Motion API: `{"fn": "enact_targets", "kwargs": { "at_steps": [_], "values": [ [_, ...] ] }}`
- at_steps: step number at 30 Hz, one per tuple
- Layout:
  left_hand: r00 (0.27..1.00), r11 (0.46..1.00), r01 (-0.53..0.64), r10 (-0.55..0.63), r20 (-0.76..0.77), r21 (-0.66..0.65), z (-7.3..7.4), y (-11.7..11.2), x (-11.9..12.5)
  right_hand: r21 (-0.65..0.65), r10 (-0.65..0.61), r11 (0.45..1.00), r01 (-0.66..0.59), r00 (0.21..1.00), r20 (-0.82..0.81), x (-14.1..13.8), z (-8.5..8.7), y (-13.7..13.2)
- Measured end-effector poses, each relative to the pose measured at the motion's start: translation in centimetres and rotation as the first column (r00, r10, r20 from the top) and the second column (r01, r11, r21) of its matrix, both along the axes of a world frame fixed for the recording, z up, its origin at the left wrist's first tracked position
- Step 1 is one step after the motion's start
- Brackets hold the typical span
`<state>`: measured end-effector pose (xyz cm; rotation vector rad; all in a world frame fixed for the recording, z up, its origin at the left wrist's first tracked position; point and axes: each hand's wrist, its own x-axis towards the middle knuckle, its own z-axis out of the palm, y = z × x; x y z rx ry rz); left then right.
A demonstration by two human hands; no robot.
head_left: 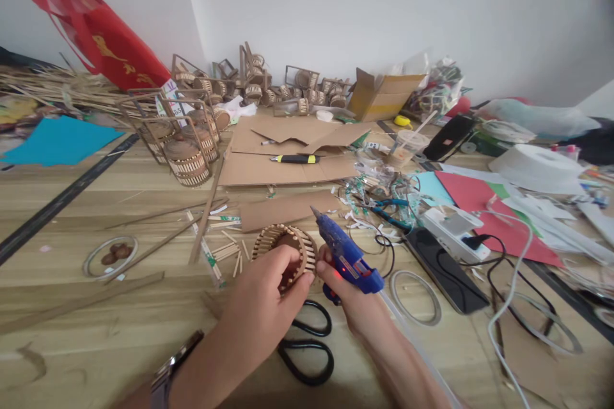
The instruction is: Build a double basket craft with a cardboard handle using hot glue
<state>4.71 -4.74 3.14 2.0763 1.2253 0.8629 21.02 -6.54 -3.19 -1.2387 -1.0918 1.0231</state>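
Note:
My left hand [261, 307] is closed around a small round basket of thin wooden sticks [288, 246], holding it tilted just above the wooden table [96, 339]. My right hand [348, 297] grips a blue hot glue gun [348, 255] whose nozzle points up and to the left, close to the basket's right rim. A red light glows on the gun. A watch sits on my left wrist. Black scissors [307, 348] lie on the table under my hands.
Loose sticks [225, 249] and cardboard strips [283, 208] lie left of the basket. Finished stick baskets [187, 156] stand further back, with flat cardboard [288, 153] and a utility knife [295, 158]. A phone [446, 271], power strip [453, 230], cables and coloured paper crowd the right.

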Motion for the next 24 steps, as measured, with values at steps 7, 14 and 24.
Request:
{"fn": "enact_targets", "kwargs": {
  "at_steps": [7, 14, 24],
  "values": [
    [1.0, 1.0, 0.004, -0.004, 0.017, -0.012, 0.0, -0.1, -0.1, -0.007, -0.031, 0.999, 0.031, 0.999, 0.021, -0.3, 0.1, -0.1],
    [0.998, 1.0, -0.005, 0.007, 0.058, -0.025, 0.0, -0.3, 0.0, 0.067, -0.019, 0.998, 0.016, 0.999, 0.041, -0.7, 0.9, -0.3],
    [0.996, 0.998, -0.004, 0.009, 0.087, -0.056, -0.2, -0.6, 0.1, 0.071, -0.003, 0.997, 0.005, 1.0, -0.019, -0.2, -0.3, -0.6]
  ]
}}
